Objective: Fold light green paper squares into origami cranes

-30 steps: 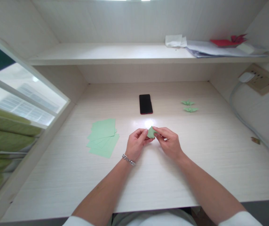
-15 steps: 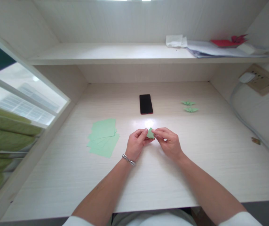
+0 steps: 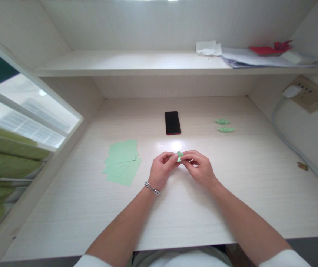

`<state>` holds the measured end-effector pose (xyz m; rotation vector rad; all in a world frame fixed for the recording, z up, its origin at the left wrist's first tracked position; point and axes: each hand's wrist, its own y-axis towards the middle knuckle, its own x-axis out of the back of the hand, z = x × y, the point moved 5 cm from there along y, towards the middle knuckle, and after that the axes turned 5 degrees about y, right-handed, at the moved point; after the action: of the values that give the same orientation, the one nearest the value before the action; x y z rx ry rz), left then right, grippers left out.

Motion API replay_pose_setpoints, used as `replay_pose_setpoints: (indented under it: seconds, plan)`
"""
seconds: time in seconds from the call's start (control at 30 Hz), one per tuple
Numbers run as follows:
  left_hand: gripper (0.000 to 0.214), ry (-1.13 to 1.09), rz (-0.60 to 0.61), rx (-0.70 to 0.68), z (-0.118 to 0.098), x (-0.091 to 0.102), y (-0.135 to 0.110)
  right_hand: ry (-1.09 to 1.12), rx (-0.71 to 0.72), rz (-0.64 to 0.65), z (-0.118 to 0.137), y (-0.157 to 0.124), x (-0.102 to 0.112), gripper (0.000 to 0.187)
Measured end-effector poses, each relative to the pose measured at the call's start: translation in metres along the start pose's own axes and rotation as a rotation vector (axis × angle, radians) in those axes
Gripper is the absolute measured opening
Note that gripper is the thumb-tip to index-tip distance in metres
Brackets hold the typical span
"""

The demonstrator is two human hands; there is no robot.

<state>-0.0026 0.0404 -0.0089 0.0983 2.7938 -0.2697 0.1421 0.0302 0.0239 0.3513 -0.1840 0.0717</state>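
A small folded piece of green paper is pinched between both my hands above the middle of the white desk. My left hand, with a metal bracelet at the wrist, grips its left side with thumb and fingers. My right hand pinches its right side, fingers curled. Most of the paper is hidden by my fingertips. A loose stack of flat green paper sheets lies to the left of my left hand.
A black phone lies face up beyond my hands. Two small folded green paper figures sit at the back right. A shelf above holds white papers and red paper. A wall socket with a white plug and cable is at right.
My fingers have closed further over the green paper, so less of it shows. My right hand's fingertips moved slightly left toward my left hand.
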Motion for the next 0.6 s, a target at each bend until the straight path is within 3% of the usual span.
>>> replay_pose_setpoints:
  seconds: [0.17, 0.3, 0.6]
  plan:
    - [0.029, 0.152, -0.004, -0.065, 0.001, 0.004, 0.001, 0.02, -0.073, 0.041, -0.003, 0.001, 0.001, 0.013]
    - [0.031, 0.271, -0.006, -0.092, -0.001, 0.004, 0.0, 0.022, -0.204, -0.018, -0.013, 0.0, 0.004, 0.019]
    - [0.032, 0.266, 0.016, -0.069, 0.003, 0.007, 0.003, 0.025, -0.223, 0.092, -0.014, 0.001, 0.0, 0.041]
